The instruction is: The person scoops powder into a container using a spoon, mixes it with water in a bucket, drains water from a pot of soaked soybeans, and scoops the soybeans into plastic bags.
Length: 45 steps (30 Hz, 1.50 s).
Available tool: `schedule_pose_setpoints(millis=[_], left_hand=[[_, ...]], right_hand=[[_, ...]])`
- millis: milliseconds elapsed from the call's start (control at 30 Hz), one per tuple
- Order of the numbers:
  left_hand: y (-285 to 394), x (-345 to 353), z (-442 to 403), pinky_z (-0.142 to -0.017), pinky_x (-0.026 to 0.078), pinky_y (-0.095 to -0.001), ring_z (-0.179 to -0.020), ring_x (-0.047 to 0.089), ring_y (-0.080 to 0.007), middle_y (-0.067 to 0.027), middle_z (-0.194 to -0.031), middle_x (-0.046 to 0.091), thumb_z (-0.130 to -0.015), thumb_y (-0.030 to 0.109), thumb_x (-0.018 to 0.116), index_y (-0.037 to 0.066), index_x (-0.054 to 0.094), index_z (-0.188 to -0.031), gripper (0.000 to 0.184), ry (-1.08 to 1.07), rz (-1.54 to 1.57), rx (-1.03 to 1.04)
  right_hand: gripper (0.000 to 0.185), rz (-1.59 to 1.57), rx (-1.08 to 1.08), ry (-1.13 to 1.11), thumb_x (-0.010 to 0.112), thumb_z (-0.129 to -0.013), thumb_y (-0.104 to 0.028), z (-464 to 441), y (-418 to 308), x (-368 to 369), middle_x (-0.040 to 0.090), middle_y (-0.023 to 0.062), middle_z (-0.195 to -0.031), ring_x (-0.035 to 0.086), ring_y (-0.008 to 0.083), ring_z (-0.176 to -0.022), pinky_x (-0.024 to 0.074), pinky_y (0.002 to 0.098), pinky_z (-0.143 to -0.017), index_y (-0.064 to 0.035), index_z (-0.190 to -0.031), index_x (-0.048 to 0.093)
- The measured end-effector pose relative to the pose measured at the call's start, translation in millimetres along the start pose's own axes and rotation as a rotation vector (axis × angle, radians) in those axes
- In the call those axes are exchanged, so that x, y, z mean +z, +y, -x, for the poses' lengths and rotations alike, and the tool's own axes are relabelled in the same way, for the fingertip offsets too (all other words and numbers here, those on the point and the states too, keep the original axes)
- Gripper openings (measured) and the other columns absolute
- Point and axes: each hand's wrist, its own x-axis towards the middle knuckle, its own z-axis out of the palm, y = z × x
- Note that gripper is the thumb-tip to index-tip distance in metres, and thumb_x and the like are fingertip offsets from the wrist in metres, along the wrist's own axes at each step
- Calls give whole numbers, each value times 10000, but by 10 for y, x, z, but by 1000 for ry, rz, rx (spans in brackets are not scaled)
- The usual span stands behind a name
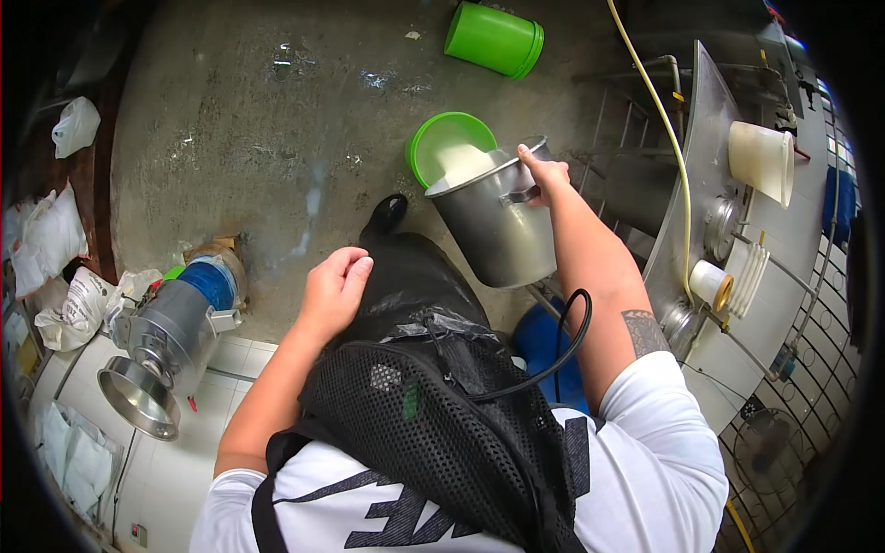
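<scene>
My right hand [546, 173] grips the side handle of a large grey metal pot [493, 230]. The pot is tilted forward, its rim against or just above an upright green bucket [420, 152] on the floor. Whitish liquid [461, 164] shows at the pot's lip and in the bucket; where one ends and the other begins is hard to see. My left hand [336, 288] hovers over my black apron [419, 276], fingers curled in, with nothing visible in them. It is apart from the pot.
Another green bucket [493, 40] lies on its side on the wet concrete floor [230, 138]. At right, a metal table [691, 157] stands near a hanging yellow hose [656, 88] and a white bucket [758, 161]. A metal grinder-like machine [166, 332] and white sacks [78, 309] are at left.
</scene>
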Motion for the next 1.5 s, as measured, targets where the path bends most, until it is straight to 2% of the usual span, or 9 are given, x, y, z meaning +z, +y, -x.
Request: schedule_pose_setpoints(millis=[500,600,700,733,833,867,933,1200,1500], left_hand=[[-227,-88,95,-780,516,-256,-842,616,-80,-7,-920,679,-1045,203,649,-29,672,-1191,275,46,124,-54],[-292,-101,165,-778,518,-260,-839,619,-82,-12,-920,682,-1042,203,653,-23,673,-1196,274,61,113,-60],[-250,-44,191,-755,523,-270,-806,613,-94,-29,-895,686,-1037,217,659,-27,679,-1176,281,68,86,-54],[-205,4,196,-734,526,-280,-775,607,-105,-43,-871,690,-1032,231,664,-35,685,-1152,292,84,89,-38],[-110,123,216,-737,523,-275,-782,605,-97,-36,-879,687,-1036,231,656,-35,683,-1157,294,-4,103,-98],[-75,204,190,-737,523,-275,-782,605,-97,-36,-879,687,-1036,231,656,-35,683,-1157,294,-12,89,-82],[-7,357,282,-764,534,-291,-815,641,-124,-68,-905,710,-1030,225,655,-35,684,-1154,289,-41,14,-42],[210,776,421,-820,554,-357,-885,714,-249,-169,-977,736,-1002,220,658,-8,691,-1151,275,-142,-391,90],[-190,1447,380,-864,556,-401,-972,723,-346,-220,-1048,733,-994,231,649,-20,683,-1158,302,-296,-659,-48]], right_hand=[[1142,14,45,-79,890,-720,-625,-324,-398,120,644,247,-1275,724,364,-1018,666,513,-673,103,-1416,350],[857,-1,14,-51,831,-770,-674,-404,-368,158,687,178,-1192,715,339,-942,627,536,-735,22,-1247,686],[1130,-70,30,-126,915,-714,-586,-384,-331,61,642,245,-1282,725,369,-1002,655,543,-680,131,-1420,400],[1015,-77,61,-174,872,-766,-573,-373,-283,11,643,230,-1294,710,391,-1054,652,558,-693,89,-1415,460],[824,-2,75,-345,687,-869,-649,-487,57,-145,533,217,-1457,577,470,-1236,568,639,-828,-108,-1470,533],[801,-61,42,-434,614,-886,-595,-446,322,-292,385,241,-1588,409,540,-1387,506,700,-917,-183,-1546,425],[790,-112,161,-529,606,-884,-549,-414,839,-473,331,245,-1624,365,560,-1414,470,722,-967,-193,-1557,396],[599,-691,303,-209,599,-800,-174,-248,3891,201,557,322,-1246,636,564,-961,518,790,-722,-3,-1355,451],[671,-1380,649,-49,572,-816,-180,-1199,4750,1543,352,267,-1439,444,687,-1180,397,866,-929,-7,-1426,352]])
